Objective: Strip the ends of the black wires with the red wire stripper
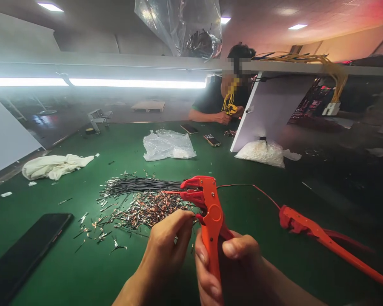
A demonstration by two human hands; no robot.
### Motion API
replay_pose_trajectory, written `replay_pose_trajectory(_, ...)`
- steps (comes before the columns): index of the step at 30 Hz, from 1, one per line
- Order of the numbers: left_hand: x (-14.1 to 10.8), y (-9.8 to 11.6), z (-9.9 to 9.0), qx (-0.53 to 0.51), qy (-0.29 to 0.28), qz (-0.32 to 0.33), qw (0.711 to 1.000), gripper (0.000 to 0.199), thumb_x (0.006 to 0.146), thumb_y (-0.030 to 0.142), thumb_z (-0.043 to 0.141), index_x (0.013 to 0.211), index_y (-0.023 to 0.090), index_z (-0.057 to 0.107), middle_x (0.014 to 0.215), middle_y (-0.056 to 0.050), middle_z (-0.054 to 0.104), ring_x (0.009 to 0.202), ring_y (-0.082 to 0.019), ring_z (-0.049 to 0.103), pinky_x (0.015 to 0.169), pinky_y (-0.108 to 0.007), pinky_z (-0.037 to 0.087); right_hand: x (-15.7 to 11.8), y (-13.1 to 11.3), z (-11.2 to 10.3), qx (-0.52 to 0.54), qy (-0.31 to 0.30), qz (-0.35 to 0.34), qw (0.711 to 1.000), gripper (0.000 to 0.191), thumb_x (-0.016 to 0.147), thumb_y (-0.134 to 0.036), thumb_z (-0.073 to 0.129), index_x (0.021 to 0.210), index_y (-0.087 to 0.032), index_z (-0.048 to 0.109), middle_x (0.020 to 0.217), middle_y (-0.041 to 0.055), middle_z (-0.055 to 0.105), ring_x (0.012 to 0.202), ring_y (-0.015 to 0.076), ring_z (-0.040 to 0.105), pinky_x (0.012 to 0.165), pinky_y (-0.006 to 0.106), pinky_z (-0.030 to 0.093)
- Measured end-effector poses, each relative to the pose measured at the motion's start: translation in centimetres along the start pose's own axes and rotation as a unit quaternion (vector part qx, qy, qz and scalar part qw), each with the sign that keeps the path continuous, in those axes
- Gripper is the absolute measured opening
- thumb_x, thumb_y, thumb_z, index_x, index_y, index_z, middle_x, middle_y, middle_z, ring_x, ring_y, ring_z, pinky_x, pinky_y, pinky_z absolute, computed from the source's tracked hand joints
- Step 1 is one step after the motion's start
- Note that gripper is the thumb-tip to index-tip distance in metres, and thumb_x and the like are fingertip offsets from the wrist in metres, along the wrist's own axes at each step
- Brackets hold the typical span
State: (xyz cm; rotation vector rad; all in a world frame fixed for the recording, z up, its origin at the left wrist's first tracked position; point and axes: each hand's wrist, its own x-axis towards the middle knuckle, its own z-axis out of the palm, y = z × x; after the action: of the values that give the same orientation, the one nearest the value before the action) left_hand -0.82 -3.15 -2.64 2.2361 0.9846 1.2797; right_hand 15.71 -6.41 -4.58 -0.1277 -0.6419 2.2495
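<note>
Head view: orange pliers [214, 212] are held in the right hand [242, 255] toward the near edge of the tabletop [258, 191]. The left hand [169, 238] is pinched narrow at their side; its hold cannot be told.

Bare hands [168, 236] & f'arms [282, 278]

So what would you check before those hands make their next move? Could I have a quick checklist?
1. Orange tool gripped by the right hand: ok.
2. Left hand well away from the tool: not ok; its fingertips are right by the tool's red lower part.
3. Wire between the left fingertips: cannot tell; too small to make out.
4. Black wires kept together: ok, bundled beyond the left hand.
5. Clippings cleared away: not ok; piled and scattered on the green table.
</note>
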Motion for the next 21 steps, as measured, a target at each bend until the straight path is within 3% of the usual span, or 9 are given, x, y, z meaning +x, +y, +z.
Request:
replay_pose_trajectory(4,0.1,-0.1,0.1,-0.004,-0.002,0.016,1.000,0.018,0.093,0.010,0.047,0.100,0.023,0.057,0.078,0.003,0.065,0.063,-0.007,0.061,0.060,-0.015,0.046,0.4,-0.2,0.8,0.022,-0.032,-0.006,0.999,0.030,0.086,-0.040,0.049,0.089,-0.013,0.059,0.057,-0.0010,0.055,0.043,0.0120,0.055,0.049,0.025,0.046)
replay_pose_trajectory(8,0.2,-0.2,0.3,-0.014,-0.003,0.012,1.000,0.018,0.094,0.012,0.046,0.103,0.023,0.058,0.083,0.000,0.068,0.068,-0.009,0.064,0.063,-0.017,0.048,0.4,0.0,1.1,0.019,-0.002,-0.024,1.000,0.036,0.094,-0.046,0.043,0.087,-0.014,0.057,0.053,-0.0037,0.053,0.037,0.0088,0.052,0.044,0.021,0.048)
replay_pose_trajectory(15,-0.3,-0.9,0.9,0.055,-0.035,-0.061,0.996,0.014,0.097,0.020,0.043,0.093,0.020,0.056,0.069,0.003,0.063,0.054,-0.008,0.056,0.053,-0.018,0.044,1.2,-0.3,-1.6,0.039,-0.006,0.002,0.999,0.048,0.096,-0.059,0.036,0.081,-0.018,0.054,0.045,-0.0079,0.046,0.025,0.0056,0.032,0.028,0.018,0.043)
replay_pose_trajectory(18,-0.6,-1.4,1.0,0.126,-0.020,-0.068,0.989,0.014,0.097,0.019,0.041,0.095,0.021,0.055,0.068,0.004,0.063,0.053,-0.009,0.057,0.052,-0.019,0.043,1.4,-0.6,-1.7,0.018,0.041,0.018,0.999,0.048,0.094,-0.060,0.039,0.083,-0.017,0.056,0.050,-0.0048,0.052,0.031,0.0084,0.044,0.034,0.022,0.049)
replay_pose_trajectory(21,-0.5,-1.7,0.6,0.209,0.039,-0.023,0.977,0.017,0.097,0.015,0.040,0.104,0.019,0.055,0.080,-0.001,0.068,0.067,-0.013,0.063,0.062,-0.023,0.048,1.3,-1.0,-0.9,-0.054,0.124,0.004,0.991,0.041,0.090,-0.054,0.050,0.089,-0.013,0.058,0.063,0.0018,0.061,0.049,0.0145,0.060,0.050,0.030,0.054)
